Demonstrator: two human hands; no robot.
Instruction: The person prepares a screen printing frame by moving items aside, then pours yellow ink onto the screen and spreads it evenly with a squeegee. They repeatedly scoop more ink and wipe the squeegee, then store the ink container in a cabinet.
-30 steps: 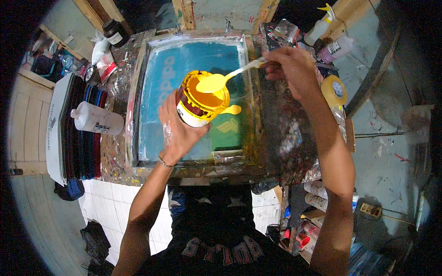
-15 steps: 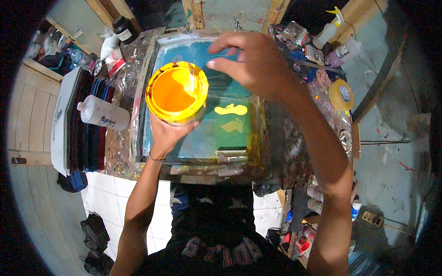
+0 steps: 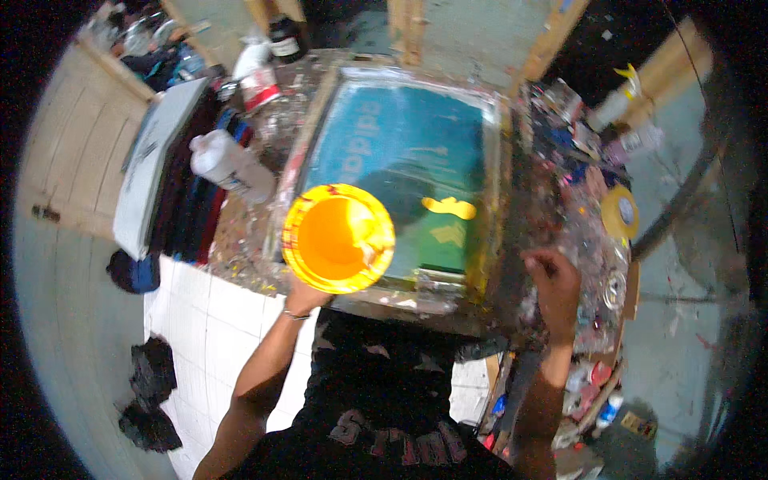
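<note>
My left hand (image 3: 306, 298) holds an open tub of yellow ink (image 3: 316, 240) over the lower left of the screen-printing frame (image 3: 378, 132); its fingers are mostly hidden beneath. A pale shape in the tub is too blurred to make out. On the blue mesh, a yellow ink smear (image 3: 446, 206) lies above a pale emblem (image 3: 448, 235) on a green patch. My right hand (image 3: 552, 284) is right of the frame, over the stained table, fingers bent and blurred, with no object visible in it.
A stack of boards (image 3: 160, 160) and a white bottle (image 3: 228, 164) stand at left. A black jar (image 3: 285, 40) and white bag are at back left. At right are a tape roll (image 3: 620, 212), spray bottle (image 3: 612, 104) and clutter. Black bags (image 3: 152, 372) lie on the tiled floor.
My right hand held a spoon over the tub a second ago; it has moved right and down, and that spoon no longer shows in it. The tub is lower, and the view has shifted.
</note>
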